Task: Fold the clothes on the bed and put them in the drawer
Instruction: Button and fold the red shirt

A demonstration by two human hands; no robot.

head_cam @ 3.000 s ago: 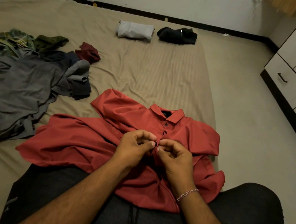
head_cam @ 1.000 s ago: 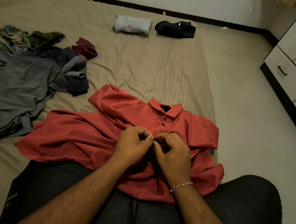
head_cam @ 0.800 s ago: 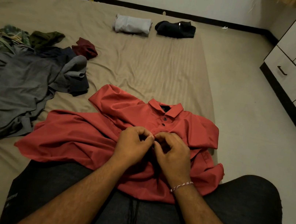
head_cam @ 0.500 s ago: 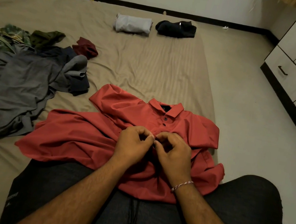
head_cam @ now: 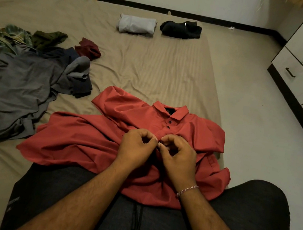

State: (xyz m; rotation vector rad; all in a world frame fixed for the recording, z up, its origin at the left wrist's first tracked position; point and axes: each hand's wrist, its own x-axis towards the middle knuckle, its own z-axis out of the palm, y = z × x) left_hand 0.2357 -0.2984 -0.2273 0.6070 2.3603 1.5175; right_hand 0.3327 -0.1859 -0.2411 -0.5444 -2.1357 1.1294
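A red collared shirt point(head_cam: 76, 141) lies front up on the bed point(head_cam: 154, 66), collar pointing away from me, its hem over my lap. My left hand point(head_cam: 134, 148) and my right hand point(head_cam: 177, 156) meet at the shirt's button placket, below two fastened buttons. Both hands pinch the placket edges, fingers curled, fingertips touching at a button. The fabric under my hands is hidden. A drawer point(head_cam: 294, 77) with a dark handle sits shut in the wardrobe at the right.
A heap of unfolded grey, navy, green plaid and maroon clothes point(head_cam: 20, 77) lies at the left of the bed. A folded grey garment point(head_cam: 136, 25) and a folded black garment point(head_cam: 181, 28) rest at the far end. Bare floor point(head_cam: 252, 130) runs between bed and wardrobe.
My hands stay pinched together at the placket with only small finger movements. The shirt has not shifted on the bed.
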